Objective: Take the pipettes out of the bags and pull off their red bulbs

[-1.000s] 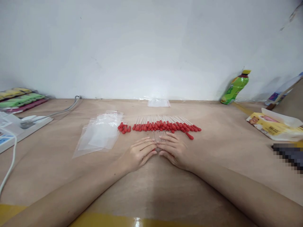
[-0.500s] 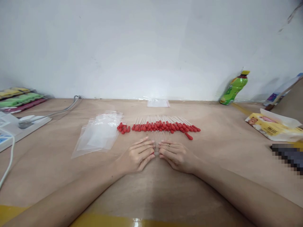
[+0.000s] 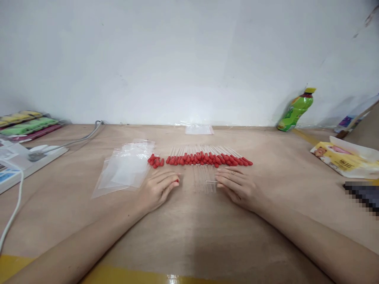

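Note:
My left hand point(image 3: 158, 189) is closed, with a red rubber bulb point(image 3: 177, 181) pinched between thumb and fingers. To the right, my right hand point(image 3: 239, 185) is closed on a clear glass dropper tube point(image 3: 211, 182) that points leftward from its fingertips. Between the hands several bare glass tubes point(image 3: 199, 179) lie side by side on the table. Beyond them stretches a row of glass droppers point(image 3: 204, 157) with red bulbs facing me. A small heap of loose red bulbs point(image 3: 155, 160) lies at the row's left end.
Clear zip bags point(image 3: 124, 169) are stacked left of the bulbs, and another bag point(image 3: 199, 129) lies by the wall. A power strip point(image 3: 47, 156) with cables is at left. A green bottle point(image 3: 297, 109), a tissue pack point(image 3: 343, 157) and a dark blurred object point(image 3: 361, 195) are at right.
My hands have moved apart, the left with the bulb, the right with the glass tube. The bare tubes now show between them. A stray bulb below the row's right end is out of sight.

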The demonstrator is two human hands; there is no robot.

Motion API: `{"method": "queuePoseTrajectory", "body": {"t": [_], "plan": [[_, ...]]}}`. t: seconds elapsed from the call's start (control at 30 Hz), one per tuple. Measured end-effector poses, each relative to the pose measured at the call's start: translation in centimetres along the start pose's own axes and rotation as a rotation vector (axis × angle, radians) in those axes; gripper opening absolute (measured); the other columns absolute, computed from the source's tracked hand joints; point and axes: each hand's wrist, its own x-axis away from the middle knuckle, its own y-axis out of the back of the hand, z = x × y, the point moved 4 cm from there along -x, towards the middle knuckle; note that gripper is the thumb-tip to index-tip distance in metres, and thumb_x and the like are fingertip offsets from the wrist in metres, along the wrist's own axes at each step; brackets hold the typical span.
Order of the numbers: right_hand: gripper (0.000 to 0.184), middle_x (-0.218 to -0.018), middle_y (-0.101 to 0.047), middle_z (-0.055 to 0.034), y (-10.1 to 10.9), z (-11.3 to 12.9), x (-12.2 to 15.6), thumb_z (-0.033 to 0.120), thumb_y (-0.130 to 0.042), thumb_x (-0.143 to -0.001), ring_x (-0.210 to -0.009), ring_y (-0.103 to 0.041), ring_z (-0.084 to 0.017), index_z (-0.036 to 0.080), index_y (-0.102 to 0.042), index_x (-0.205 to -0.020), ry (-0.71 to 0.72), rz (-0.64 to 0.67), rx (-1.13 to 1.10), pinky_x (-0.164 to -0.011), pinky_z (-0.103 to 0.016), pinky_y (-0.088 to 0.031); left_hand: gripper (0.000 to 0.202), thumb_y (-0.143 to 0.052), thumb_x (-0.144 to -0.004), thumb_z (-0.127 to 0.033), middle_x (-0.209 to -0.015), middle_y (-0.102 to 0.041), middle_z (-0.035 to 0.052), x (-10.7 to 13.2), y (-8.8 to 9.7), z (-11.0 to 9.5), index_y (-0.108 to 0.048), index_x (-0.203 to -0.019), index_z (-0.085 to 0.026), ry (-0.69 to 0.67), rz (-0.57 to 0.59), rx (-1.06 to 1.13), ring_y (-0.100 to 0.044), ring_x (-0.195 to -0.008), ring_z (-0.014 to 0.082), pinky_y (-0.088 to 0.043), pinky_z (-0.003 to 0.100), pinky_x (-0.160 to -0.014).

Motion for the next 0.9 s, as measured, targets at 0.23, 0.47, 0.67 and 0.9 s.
{"method": "queuePoseTrajectory", "body": {"t": [0.23,0.47,0.67,0.9], "plan": [[0.029,-0.075,-0.061,-0.0044,-0.7,-0.6,-0.4,0.02,-0.046,-0.085,-0.073,-0.051,-0.016,0.016,-0.055,-0.113,-0.205,0.081,0.113,-0.066,-0.031,-0.035,0.026,-0.044,-0.084,-0.026,-0.083,-0.053,0.0079,0.1,4.1,8.3,-0.062,-0.101,-0.016,0.606,-0.272,-0.272,-0.053,-0.085,0.0213,-0.049,0.036,-0.074],[0.013,-0.075,-0.063,-0.0032,-0.9,-0.5,-1.1,0.016,-0.043,-0.084,-0.07,-0.054,-0.014,0.016,-0.055,-0.09,-0.27,0.001,-0.006,-0.066,-0.03,-0.032,0.037,-0.05,-0.076,-0.031,-0.086,-0.061,0.0045,1.8,3.9,13.2,-0.056,-0.109,-0.016,0.931,-0.052,-0.183,-0.059,-0.068,0.0162,-0.049,0.031,-0.069],[0.01,-0.072,-0.063,-0.0021,-0.8,-0.3,-1.3,0.014,-0.046,-0.082,-0.067,-0.054,-0.014,0.017,-0.055,-0.085,-0.267,-0.047,-0.008,-0.064,-0.029,-0.031,0.031,-0.05,-0.078,-0.037,-0.092,-0.062,0.0081,1.2,3.6,11.9,-0.062,-0.097,-0.016,0.741,-0.062,-0.352,-0.058,-0.08,0.0217,-0.045,0.037,-0.079],[0.012,-0.067,-0.062,-0.0018,-2.3,0.4,-3.2,0.013,-0.046,-0.081,-0.063,-0.05,-0.013,0.016,-0.057,-0.078,-0.25,-0.022,0.095,-0.066,-0.029,-0.031,0.018,-0.05,-0.083,-0.026,-0.095,-0.059,0.0056,-1.0,0.5,3.1,-0.06,-0.096,-0.019,0.231,0.004,-0.144,-0.053,-0.089,0.0184,-0.044,0.033,-0.083]]}}
